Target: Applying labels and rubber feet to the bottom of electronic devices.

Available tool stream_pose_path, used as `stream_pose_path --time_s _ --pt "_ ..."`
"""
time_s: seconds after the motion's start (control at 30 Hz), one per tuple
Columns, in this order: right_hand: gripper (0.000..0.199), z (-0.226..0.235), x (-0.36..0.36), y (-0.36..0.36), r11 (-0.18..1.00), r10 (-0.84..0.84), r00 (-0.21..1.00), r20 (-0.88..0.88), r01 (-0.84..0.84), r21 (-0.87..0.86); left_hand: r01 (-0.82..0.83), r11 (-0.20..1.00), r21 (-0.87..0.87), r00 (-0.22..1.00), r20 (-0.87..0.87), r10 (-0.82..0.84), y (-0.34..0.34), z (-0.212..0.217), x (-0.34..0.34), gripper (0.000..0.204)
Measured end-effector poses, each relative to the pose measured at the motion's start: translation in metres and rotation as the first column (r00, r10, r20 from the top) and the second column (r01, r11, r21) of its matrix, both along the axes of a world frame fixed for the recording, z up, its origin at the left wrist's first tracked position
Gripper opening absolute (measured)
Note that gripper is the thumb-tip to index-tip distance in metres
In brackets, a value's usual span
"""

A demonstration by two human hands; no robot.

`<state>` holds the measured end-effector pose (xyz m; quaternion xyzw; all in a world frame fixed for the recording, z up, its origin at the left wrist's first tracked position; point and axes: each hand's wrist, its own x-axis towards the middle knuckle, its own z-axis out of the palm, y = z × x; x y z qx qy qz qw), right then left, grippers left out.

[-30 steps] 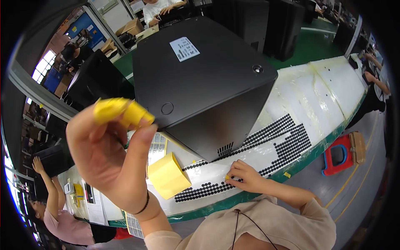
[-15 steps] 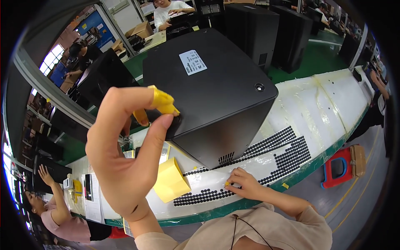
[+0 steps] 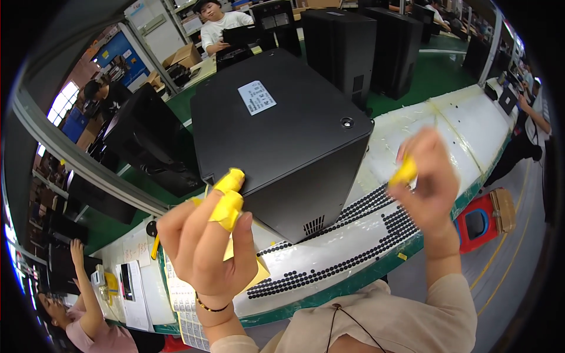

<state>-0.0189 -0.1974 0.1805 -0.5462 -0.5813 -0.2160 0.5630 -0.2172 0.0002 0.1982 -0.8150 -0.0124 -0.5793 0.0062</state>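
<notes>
A large black metal case with a white label stands on the white workbench before me. My left hand is raised in front of its lower left corner, and its fingertips wear yellow finger covers. My right hand is lifted over the bench to the right of the case, blurred, pinching a small yellow piece. Behind my left hand lies a yellow pad, partly hidden. Rows of small black round pads lie on white sheets along the bench's near edge.
More black cases stand behind. A person in white sits at the far side; another person's arm reaches in at the lower left near papers. A red stool stands on the floor at right.
My right hand has risen from the black pads on the bench up to the right of the case, with something yellow in it. My left hand has dropped lower and nearer the case's corner.
</notes>
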Motion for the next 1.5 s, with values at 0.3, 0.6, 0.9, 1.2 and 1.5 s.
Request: stream_pose_path --time_s 0.3,0.6,0.9,1.2,1.5 --pt "0.012 0.075 0.015 0.036 0.956 0.086 0.994 -0.063 -0.100 -0.275 -0.027 0.998 0.049 0.997 -0.074 0.030 -0.005 -0.007 -0.002 0.033" --pt "0.024 0.080 0.021 0.034 0.951 0.086 0.974 0.211 -0.017 -0.308 -0.053 0.998 0.045 0.995 -0.080 0.057 -0.007 -0.008 -0.003 0.033" --pt "0.027 0.076 0.023 0.029 0.964 0.121 0.963 0.240 -0.056 -0.261 -0.075 0.995 0.068 0.996 -0.045 0.078 -0.009 -0.009 0.000 0.033" --pt "0.016 0.084 0.031 0.037 0.932 0.139 0.982 0.128 -0.086 -0.352 -0.100 0.994 0.050 0.993 -0.057 0.103 -0.011 -0.010 0.000 0.032" --pt "0.022 0.093 0.032 0.032 0.915 0.124 0.920 0.371 0.039 -0.402 -0.115 0.992 0.050 0.992 -0.055 0.117 -0.012 -0.010 0.000 0.030"
